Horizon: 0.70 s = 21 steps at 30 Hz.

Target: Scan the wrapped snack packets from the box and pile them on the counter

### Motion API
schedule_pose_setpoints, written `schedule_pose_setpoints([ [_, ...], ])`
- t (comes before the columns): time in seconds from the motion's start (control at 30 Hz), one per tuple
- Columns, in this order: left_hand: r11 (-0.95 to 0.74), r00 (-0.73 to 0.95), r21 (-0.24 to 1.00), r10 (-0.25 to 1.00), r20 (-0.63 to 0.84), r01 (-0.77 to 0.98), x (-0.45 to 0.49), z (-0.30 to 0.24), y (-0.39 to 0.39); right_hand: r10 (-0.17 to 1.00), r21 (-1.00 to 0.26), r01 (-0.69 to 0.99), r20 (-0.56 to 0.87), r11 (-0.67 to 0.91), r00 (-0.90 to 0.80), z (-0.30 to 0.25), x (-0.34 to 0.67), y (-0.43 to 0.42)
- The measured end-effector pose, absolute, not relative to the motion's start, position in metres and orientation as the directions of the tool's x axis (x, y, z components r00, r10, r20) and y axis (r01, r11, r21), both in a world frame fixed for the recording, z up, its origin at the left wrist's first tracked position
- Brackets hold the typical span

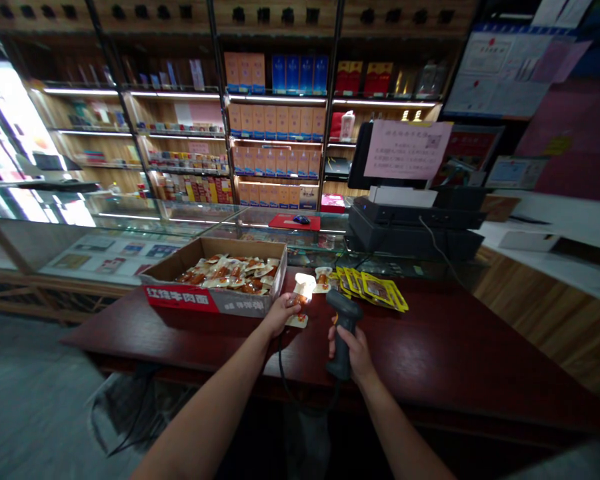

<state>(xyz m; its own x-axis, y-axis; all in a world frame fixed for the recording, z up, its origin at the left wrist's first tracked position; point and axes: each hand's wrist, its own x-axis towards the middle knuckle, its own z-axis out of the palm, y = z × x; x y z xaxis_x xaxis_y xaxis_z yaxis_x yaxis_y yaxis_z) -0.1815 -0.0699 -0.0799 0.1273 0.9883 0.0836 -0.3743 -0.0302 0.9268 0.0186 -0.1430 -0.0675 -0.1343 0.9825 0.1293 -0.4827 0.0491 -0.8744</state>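
Just to the right of the open cardboard box, a small sealed packet is pinched in the left hand, with fingers and thumb clamped at its near-left side. Most of its face is left uncovered by this grip, presumably so that the print can be reached by light. Its upper part is washed out by a white glare, which is probably cast by the barcode scanner.

The scanner is gripped by its handle in the right hand, farther to the right of the box; its head is turned toward the packet and the box, as would be needed for aiming. The two hands are held apart, with bare tabletop showing between them. Whether the trigger is being pressed cannot be told. A dark cable is left hanging in a slack loop to the right of the box and below, which seems to give the scanner room to be moved.

Inside the box, similar packets are heaped loosely, kept together by its walls. Beyond the held packet, to the right of the box, a single packet is laid flat beside yellow packets. These are overlapped in a fan, perhaps so that each can be picked up easily.
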Motion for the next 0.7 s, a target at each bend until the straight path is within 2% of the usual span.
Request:
schedule_pose_setpoints([
  [0.27,-0.004,0.090,0.936,0.995,0.038,-0.352,-0.180,-0.075,-0.073,0.989,-0.858,-0.511,0.111,0.046,-0.097,-0.062,0.019,-0.144],
  [0.47,-0.015,0.052,0.936,0.998,0.036,-0.352,-0.160,-0.055,-0.054,0.998,-0.856,-0.518,0.046,0.014,-0.050,-0.051,0.033,-0.132],
  [0.7,0.007,0.160,0.954,0.986,0.043,-0.300,-0.085,-0.029,-0.003,0.991,-0.890,-0.445,0.050,0.100,0.123,-0.023,0.089,-0.096],
])
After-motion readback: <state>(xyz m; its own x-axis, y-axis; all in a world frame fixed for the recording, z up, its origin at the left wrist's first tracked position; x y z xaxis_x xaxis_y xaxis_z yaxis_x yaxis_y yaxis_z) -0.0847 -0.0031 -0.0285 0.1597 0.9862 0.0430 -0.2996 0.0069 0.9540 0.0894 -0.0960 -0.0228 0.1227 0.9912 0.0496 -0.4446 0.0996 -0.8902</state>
